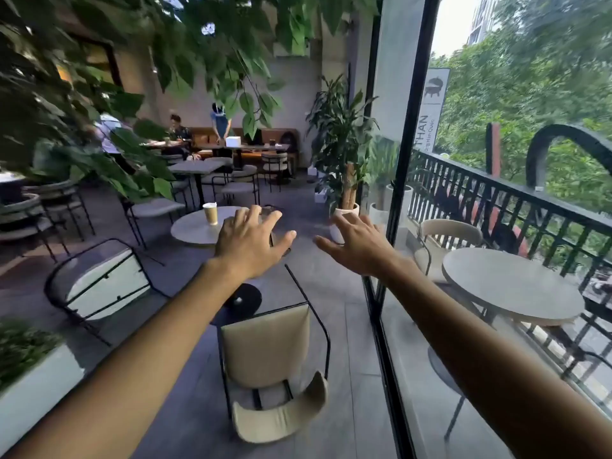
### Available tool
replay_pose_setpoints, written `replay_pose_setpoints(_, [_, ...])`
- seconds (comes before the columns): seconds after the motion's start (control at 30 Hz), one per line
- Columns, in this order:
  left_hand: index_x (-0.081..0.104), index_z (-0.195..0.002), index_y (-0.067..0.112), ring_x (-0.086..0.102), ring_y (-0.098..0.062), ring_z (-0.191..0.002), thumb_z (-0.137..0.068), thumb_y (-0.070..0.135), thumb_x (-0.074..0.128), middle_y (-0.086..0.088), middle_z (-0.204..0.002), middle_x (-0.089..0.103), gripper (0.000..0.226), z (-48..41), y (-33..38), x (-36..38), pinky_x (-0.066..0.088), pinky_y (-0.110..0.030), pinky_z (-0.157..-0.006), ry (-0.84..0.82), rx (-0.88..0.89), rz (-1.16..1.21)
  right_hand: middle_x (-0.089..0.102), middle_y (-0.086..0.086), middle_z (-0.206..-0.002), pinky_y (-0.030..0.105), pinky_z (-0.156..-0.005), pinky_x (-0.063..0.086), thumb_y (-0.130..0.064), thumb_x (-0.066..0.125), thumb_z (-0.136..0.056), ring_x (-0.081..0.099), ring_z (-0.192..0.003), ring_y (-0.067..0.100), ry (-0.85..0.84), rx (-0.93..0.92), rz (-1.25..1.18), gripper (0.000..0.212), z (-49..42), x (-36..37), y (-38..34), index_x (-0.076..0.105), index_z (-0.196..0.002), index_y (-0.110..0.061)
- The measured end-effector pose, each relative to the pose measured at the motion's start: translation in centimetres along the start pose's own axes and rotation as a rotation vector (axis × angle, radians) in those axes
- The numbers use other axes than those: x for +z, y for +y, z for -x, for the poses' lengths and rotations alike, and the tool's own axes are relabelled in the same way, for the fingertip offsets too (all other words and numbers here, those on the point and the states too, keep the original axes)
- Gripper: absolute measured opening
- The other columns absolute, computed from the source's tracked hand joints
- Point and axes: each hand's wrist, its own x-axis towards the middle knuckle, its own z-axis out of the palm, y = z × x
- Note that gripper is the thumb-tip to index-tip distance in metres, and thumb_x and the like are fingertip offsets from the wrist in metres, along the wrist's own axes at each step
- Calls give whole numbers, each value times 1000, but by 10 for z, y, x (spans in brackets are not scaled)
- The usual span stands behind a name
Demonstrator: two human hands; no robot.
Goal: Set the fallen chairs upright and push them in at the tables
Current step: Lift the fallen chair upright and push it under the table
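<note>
Both arms were stretched forward — the left hand (pixel 248 246) and the right hand (pixel 361 250) were held out, fingers spread, nothing gripped. Below them a beige chair (pixel 265 349) was seen tipped over on the floor, near a round table (pixel 192 233). A second chair (pixel 102 286) was toppled at left — a paper cup (pixel 210 213) was set on the table.

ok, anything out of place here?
Two chairs are down. The beige chair lies tipped over on the floor just ahead, backrest nearest the camera. The second chair, left of it near the round table, lies on its side with the seat underside showing.
</note>
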Motion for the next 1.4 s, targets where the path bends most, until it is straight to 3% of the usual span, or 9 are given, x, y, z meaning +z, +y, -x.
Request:
replay_pose_setpoints(0.1, [42,-147,29,37,-31,-132,-90,71,22,-10,-143,45,73,-19,5,36,35,-46,-102,-70,2,-105,48,7,-143,48,-103,39,-77,37,-86,41,-129,31,-37,-24,116,73,-23,23,27,47,-138,-27])
replay_pose_setpoints(0.27, [37,-149,31,29,-31,-138,-92,71,29,-10,-150,37,70,-47,10,104,27,-47,-110,-191,-50,-125,45,6,-145,48,-104,37,-78,40,-85,41,-131,32,-123,-55,147,76,-63,72,71,44,-142,-28])
replay_pose_setpoints(0.37, [38,-148,29,31,-33,-135,-93,70,30,-10,-147,39,69,-50,10,142,29,-47,-106,-258,-95,-142,45,7,-146,49,-106,36,-76,44,-84,41,-132,33,-209,-90,142,76,-80,108,87,44,-143,-27])
replay_pose_setpoints(0.8, [38,-147,27,26,-36,-138,-95,68,25,-15,-151,33,68,-20,-49,308,26,-51,-110,-646,-183,-87,44,8,-147,51,-106,36,-74,46,-84,40,-132,34,-563,-165,155,78,-121,289,89,41,-145,-25])
replay_pose_setpoints(0.87, [35,-149,26,22,-37,-142,-96,66,26,-16,-155,28,67,-17,-63,338,23,-52,-112,-719,-169,-72,42,9,-148,52,-108,35,-72,47,-85,39,-134,34,-621,-162,165,77,-123,323,86,40,-146,-25])
replay_pose_setpoints(0.97, [39,-146,24,31,-37,-136,-97,59,34,-15,-148,36,61,-8,-78,387,29,-50,-109,-747,-168,-60,43,9,-148,52,-109,34,-70,49,-85,39,-134,34,-665,-120,136,75,-120,383,85,41,-145,-24])
replay_pose_setpoints(1.17, [45,-139,24,38,-33,-129,-98,53,39,-11,-139,42,51,55,-93,512,37,-47,-100,-808,-449,146,46,11,-143,49,-106,36,-65,51,-87,40,-131,35,-801,-112,105,70,-91,521,91,43,-141,-22])
replay_pose_setpoints(1.4, [50,-132,22,44,-34,-122,-96,46,42,-11,-131,49,44,149,-87,691,35,-46,-99,-822,-417,87,50,12,-136,47,-103,37,-59,51,-86,42,-127,35,-801,-209,178,66,-43,703,126,46,-136,-18])
